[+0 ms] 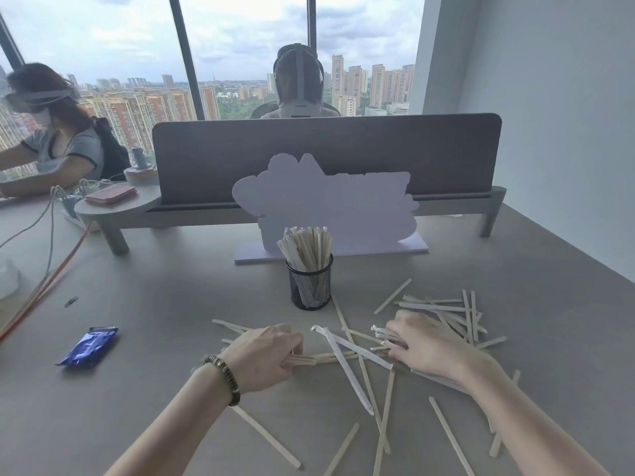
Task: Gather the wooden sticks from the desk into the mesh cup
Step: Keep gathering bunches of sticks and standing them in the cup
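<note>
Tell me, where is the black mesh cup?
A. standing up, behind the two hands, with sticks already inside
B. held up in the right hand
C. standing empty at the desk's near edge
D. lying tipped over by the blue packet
A: the black mesh cup stands upright on the desk beyond the left hand and right hand, with a bundle of sticks poking out of its top.

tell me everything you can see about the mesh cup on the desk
The mesh cup is a small black round holder of wire mesh that looks like metal, with a solid rim and base band. It stands upright on the grey desk, in front of a pale cut-out sign. It is packed with wooden sticks, some paper-wrapped, that fan out above the rim. Neither hand touches it; one loose stick's end lies at its base.
</note>
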`<act>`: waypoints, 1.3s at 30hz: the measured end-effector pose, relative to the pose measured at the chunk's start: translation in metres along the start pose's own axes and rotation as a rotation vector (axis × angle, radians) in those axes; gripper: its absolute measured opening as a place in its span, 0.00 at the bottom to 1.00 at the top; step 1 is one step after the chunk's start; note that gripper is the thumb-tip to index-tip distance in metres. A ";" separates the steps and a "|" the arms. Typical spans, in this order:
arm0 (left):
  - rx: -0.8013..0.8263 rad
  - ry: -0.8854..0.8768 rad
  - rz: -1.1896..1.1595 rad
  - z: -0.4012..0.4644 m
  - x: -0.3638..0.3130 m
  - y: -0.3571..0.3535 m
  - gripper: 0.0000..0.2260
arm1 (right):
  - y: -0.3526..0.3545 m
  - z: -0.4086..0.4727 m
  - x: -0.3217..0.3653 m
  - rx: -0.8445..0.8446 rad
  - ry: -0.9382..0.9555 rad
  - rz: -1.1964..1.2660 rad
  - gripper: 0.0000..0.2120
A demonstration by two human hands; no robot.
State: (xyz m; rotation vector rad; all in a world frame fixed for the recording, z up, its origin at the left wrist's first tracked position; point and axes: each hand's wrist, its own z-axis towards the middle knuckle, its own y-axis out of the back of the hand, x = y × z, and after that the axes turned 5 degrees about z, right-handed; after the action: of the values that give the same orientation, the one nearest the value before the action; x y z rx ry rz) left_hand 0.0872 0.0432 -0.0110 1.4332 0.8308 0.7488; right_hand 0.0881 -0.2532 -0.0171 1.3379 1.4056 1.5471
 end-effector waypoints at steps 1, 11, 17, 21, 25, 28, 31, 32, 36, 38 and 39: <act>-0.007 -0.004 -0.002 0.000 0.001 -0.001 0.08 | 0.001 -0.001 0.001 0.001 0.003 0.002 0.16; 0.010 0.017 0.005 0.004 0.000 -0.004 0.08 | 0.008 0.000 0.009 0.027 -0.017 -0.031 0.13; 0.020 0.035 0.014 0.006 -0.001 -0.004 0.07 | 0.004 -0.003 0.012 -0.009 -0.011 -0.032 0.12; 0.026 0.021 -0.029 0.005 -0.001 -0.003 0.03 | 0.009 -0.006 0.016 -0.050 -0.038 0.002 0.12; -0.009 0.036 -0.048 0.003 -0.006 0.002 0.05 | 0.018 -0.010 0.023 -0.117 -0.039 0.107 0.11; -0.038 0.077 -0.021 0.002 -0.010 0.006 0.04 | 0.020 -0.011 0.026 -0.200 0.005 0.206 0.10; -0.124 0.076 -0.005 0.003 -0.014 0.009 0.04 | 0.023 -0.012 0.030 -0.285 0.048 0.264 0.12; -0.168 0.075 -0.004 0.003 -0.014 0.010 0.05 | 0.024 -0.013 0.032 -0.316 0.060 0.279 0.13; -0.341 0.068 -0.039 0.003 -0.017 0.013 0.11 | 0.026 -0.011 0.033 -0.450 0.098 0.338 0.21; -0.356 0.072 -0.032 0.002 -0.020 0.016 0.15 | 0.026 -0.010 0.031 -0.501 0.133 0.398 0.23; -0.348 0.084 -0.029 0.002 -0.021 0.018 0.17 | 0.027 -0.009 0.031 -0.518 0.141 0.435 0.24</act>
State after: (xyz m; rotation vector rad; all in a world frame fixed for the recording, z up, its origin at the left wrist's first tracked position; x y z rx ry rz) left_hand 0.0787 0.0248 0.0075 1.0833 0.7413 0.8893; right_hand 0.0754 -0.2333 0.0175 1.2686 0.7216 2.1411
